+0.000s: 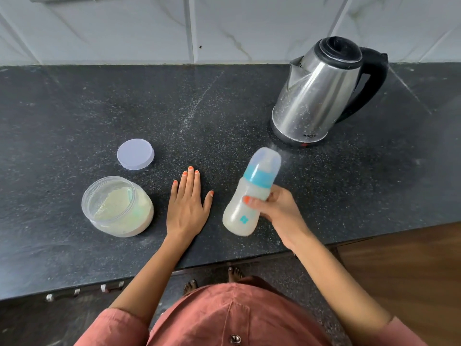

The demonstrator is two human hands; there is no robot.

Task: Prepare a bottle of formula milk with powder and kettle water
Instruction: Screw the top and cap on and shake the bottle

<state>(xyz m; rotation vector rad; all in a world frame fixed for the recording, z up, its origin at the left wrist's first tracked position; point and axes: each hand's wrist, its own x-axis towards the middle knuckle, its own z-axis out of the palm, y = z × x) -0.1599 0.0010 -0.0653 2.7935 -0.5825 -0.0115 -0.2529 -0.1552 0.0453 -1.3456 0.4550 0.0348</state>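
My right hand (277, 208) grips a capped baby bottle (249, 193) around its middle and holds it tilted above the counter; the bottle has a blue collar, a clear cap and milky white liquid inside, and it looks blurred. My left hand (187, 203) lies flat on the black counter (74, 103) with fingers spread, holding nothing. An open clear jar of pale formula powder (117, 207) stands to the left of that hand. Its white lid (135, 154) lies on the counter behind it. A steel kettle (321, 96) with a black lid and handle stands at the back right.
A white tiled wall (224, 26) runs behind the counter. The counter's front edge passes just under my forearms, with drawer handles (84, 292) below at the left and a wooden surface (411, 265) at the lower right.
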